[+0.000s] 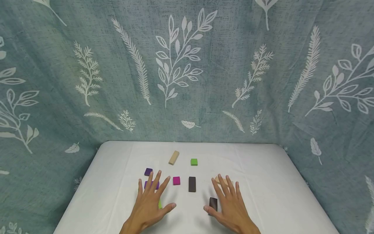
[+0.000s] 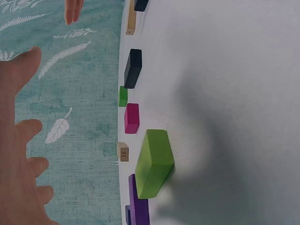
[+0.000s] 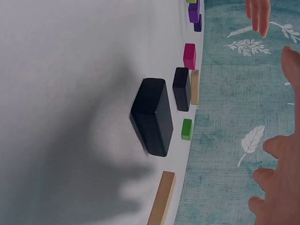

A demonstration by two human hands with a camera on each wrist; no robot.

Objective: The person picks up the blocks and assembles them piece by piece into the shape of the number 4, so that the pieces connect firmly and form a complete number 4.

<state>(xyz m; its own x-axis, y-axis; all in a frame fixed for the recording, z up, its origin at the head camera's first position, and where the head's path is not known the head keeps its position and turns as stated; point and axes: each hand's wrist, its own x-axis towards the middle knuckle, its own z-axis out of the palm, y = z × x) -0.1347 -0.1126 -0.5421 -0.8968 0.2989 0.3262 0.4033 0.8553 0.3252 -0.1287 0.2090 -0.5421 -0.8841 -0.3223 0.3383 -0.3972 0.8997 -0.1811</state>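
Note:
Both hands hover palm-down over a white table with fingers spread, holding nothing. Under my left hand (image 1: 150, 206) a lime green block (image 2: 154, 164) is mostly hidden in the head view. Just past its fingertips lie a purple block (image 1: 152, 185) and a dark purple block (image 1: 148, 172). My right hand (image 1: 232, 206) is above a black block (image 1: 213, 204), partly covered by the thumb. A wooden block (image 3: 162, 199) lies beneath its fingers. Between the hands, farther back, are a magenta block (image 1: 176, 181) and another black block (image 1: 192, 184).
Toward the back of the white table (image 1: 248, 156) lie a pale wooden block (image 1: 173, 158) and a small green block (image 1: 194, 162). A teal curtain (image 1: 210, 107) with white leaf prints hangs behind the table and down both sides.

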